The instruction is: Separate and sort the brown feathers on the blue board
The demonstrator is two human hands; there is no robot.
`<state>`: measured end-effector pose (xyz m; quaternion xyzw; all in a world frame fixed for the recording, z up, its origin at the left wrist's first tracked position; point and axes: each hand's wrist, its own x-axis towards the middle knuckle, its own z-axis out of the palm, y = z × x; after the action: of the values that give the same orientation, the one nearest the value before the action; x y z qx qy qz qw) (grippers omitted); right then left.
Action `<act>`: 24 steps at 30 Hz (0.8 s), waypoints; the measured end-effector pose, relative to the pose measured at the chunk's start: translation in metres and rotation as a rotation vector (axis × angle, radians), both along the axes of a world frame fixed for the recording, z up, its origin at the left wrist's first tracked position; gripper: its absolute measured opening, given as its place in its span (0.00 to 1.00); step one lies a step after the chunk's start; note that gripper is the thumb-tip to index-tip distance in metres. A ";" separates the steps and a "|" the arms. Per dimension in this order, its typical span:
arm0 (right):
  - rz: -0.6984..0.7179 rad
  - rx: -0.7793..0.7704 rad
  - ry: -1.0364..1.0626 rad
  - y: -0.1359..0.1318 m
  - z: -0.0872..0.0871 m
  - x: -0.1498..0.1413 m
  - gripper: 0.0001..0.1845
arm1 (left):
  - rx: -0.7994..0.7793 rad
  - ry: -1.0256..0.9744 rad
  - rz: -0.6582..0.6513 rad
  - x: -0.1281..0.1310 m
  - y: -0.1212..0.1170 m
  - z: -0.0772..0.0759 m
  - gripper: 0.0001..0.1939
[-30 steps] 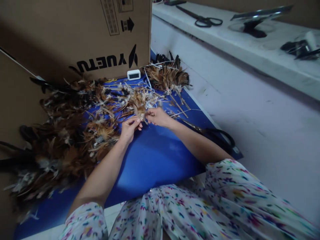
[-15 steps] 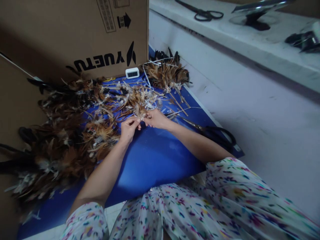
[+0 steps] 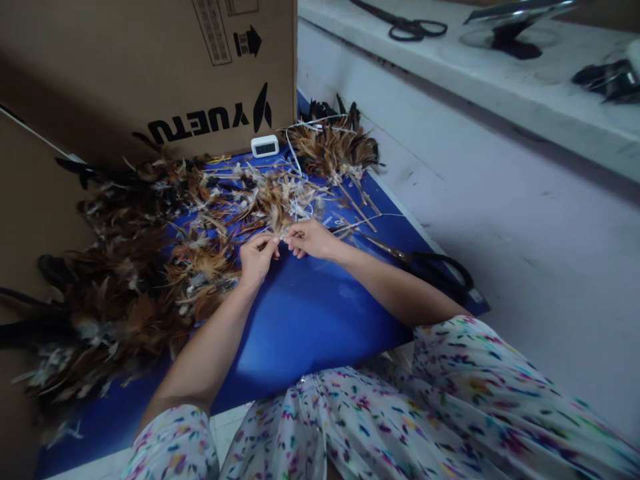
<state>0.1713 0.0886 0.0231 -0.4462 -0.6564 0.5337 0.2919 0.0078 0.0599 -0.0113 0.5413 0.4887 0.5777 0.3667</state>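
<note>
Near the middle of the blue table (image 3: 320, 333), my left hand (image 3: 259, 257) pinches the base of a small tuft of brown feathers (image 3: 276, 219). My right hand (image 3: 313, 239) is closed at the pale lower end of the same tuft, its thumb and forefinger pressed together. The fingertips of both hands are close to each other, and the exact grip is too small to make out. Just beyond them lies a loose pile of brown and white feathers (image 3: 273, 190). Another heap of ginger feathers (image 3: 203, 267) rests beside my left wrist.
Large black-handled scissors (image 3: 435, 263) lie by my right forearm. A feather bundle (image 3: 333, 143) with thin sticks is at the far right, beside a white digital timer (image 3: 265, 146). Dark feathers (image 3: 120, 287) cover the left side. A cardboard box (image 3: 215, 73) stands behind; a ledge (image 3: 480, 73) holds scissors.
My right hand has shifted slightly, and my left hand has moved a touch to the left, so the fingertips are a little farther apart. The feather tuft has tilted slightly left.
</note>
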 end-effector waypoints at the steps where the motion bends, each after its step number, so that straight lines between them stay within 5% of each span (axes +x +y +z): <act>1: -0.002 0.030 -0.019 -0.001 0.000 -0.001 0.04 | 0.008 0.025 0.007 0.000 -0.001 0.000 0.09; 6: -0.057 0.265 -0.217 -0.004 0.001 -0.004 0.10 | 0.051 0.189 0.059 0.001 -0.005 0.007 0.08; 15: -0.093 0.387 -0.303 -0.014 0.004 -0.009 0.08 | 0.192 0.415 0.122 0.007 -0.009 0.015 0.08; 24: 0.032 0.669 -0.611 -0.023 0.012 -0.008 0.09 | 0.246 0.654 0.078 0.004 -0.009 0.009 0.07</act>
<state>0.1633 0.0653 0.0353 -0.4543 -0.8556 0.1404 0.2048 0.0119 0.0512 -0.0021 0.7187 0.5273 0.4420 0.1004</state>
